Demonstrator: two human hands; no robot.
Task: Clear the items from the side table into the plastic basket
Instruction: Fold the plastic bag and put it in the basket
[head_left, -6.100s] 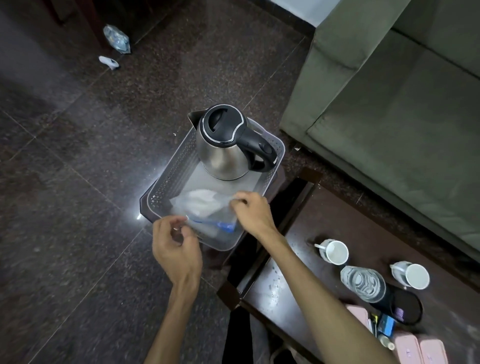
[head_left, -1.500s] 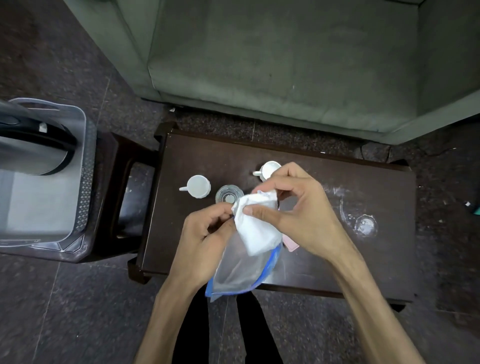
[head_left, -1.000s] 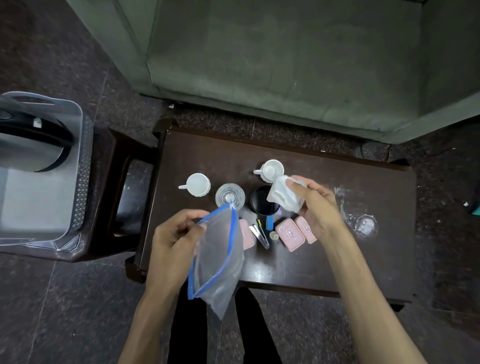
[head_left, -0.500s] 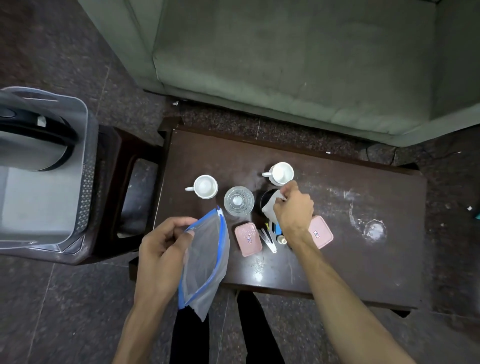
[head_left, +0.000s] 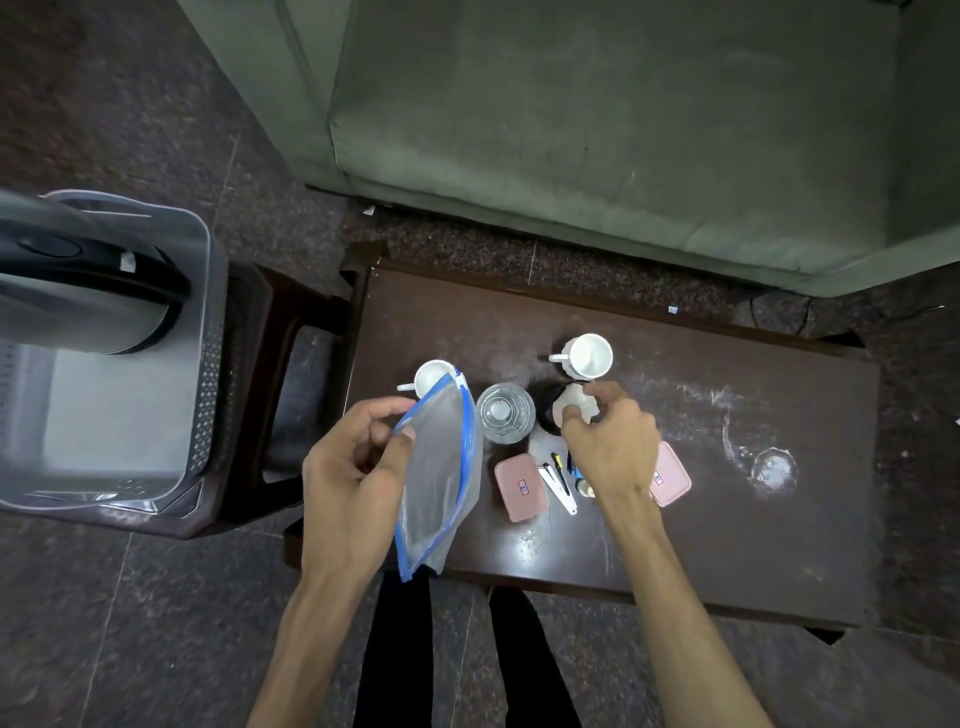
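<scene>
A limp, light zip bag (head_left: 441, 478) is being pinched at its blue-edged mouth by the left hand (head_left: 358, 467) above the counter (head_left: 753, 545). A soft white cloth (head_left: 574, 408) is being touched on a dark round dish (head_left: 545, 415) by the loosely curled right hand (head_left: 613, 447). The fragile glass (head_left: 505, 420), just beside, is probably best gripped round its wall.

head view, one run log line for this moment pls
left hand: holds zip bag | right hand: at white wad on dark cup | basket: kettle inside

Side table (head_left: 779, 545) right half bare, centre crowded by cups (head_left: 589, 356), glass (head_left: 505, 420), pink boxes (head_left: 521, 487)
</scene>
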